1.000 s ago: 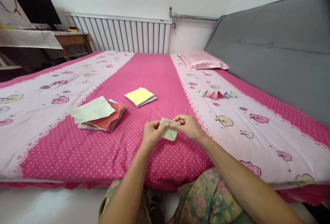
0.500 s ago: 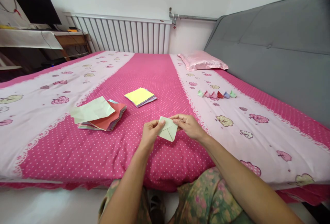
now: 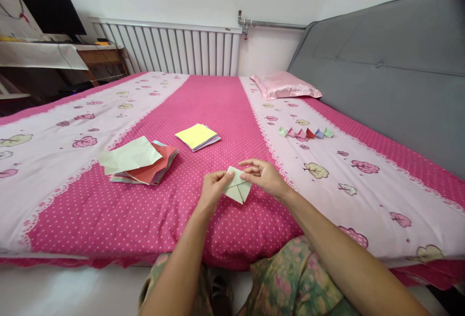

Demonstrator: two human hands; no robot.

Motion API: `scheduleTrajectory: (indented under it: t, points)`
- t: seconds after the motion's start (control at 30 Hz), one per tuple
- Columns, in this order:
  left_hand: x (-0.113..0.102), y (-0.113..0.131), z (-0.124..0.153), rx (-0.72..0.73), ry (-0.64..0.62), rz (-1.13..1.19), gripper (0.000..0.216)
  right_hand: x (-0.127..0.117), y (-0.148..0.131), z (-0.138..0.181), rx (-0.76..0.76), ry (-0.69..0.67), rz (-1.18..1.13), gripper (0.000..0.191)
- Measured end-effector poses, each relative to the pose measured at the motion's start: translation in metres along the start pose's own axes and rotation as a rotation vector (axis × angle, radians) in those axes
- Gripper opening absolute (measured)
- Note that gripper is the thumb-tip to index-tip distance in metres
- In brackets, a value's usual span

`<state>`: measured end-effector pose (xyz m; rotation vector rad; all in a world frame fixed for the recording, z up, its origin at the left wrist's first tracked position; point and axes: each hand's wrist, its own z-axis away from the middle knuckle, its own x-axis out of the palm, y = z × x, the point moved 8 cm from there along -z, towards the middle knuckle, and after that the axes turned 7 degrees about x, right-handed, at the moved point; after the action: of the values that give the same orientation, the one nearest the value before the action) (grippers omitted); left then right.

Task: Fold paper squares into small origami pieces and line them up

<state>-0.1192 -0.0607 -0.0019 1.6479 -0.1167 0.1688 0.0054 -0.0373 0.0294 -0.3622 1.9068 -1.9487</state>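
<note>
A small pale green folded paper (image 3: 238, 191), with crease lines on its face and one corner pointing down, is held over the bed's near side. My left hand (image 3: 214, 187) pinches its left edge, thumb on top and fingers curled behind. At the upper right edge, the thumb of my right hand (image 3: 265, 177) lies on the paper, while its fingers stretch over the top corner. To the left lies a loose stack of coloured paper (image 3: 160, 161) with a pale green sheet (image 3: 132, 155) on it. Beyond my hands is a neat stack of square paper with yellow on top (image 3: 198, 135).
Several small folded paper pieces (image 3: 306, 134) stand in a row on the bed (image 3: 218, 98) at the right. A pink pillow (image 3: 285, 86) rests by the grey headboard (image 3: 392, 64). Against the wall are a radiator (image 3: 170, 49) and a desk with a monitor (image 3: 53, 13).
The folded paper has shifted slightly down and right. My right hand's thumb has moved further onto its face, and its fingers have lifted a little from the edge.
</note>
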Motion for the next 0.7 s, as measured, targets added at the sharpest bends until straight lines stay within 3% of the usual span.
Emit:
scheduleTrajectory:
  t: [0.2,0.37,0.5,0.7]
  points:
    - [0.016,-0.004,0.003,0.027,-0.225,-0.182,0.036,0.002,-0.001,0.002,-0.001,-0.021,0.036,0.035]
    - [0.015,-0.003,0.003,0.040,-0.262,-0.260,0.034,0.005,0.006,0.002,0.107,-0.069,-0.052,0.027]
    - [0.011,-0.002,0.003,0.002,-0.204,-0.209,0.030,0.000,0.008,0.002,0.130,-0.022,-0.071,0.020]
    - [0.001,-0.001,0.000,-0.012,0.013,-0.014,0.035,-0.010,0.014,-0.003,0.138,0.086,-0.186,0.016]
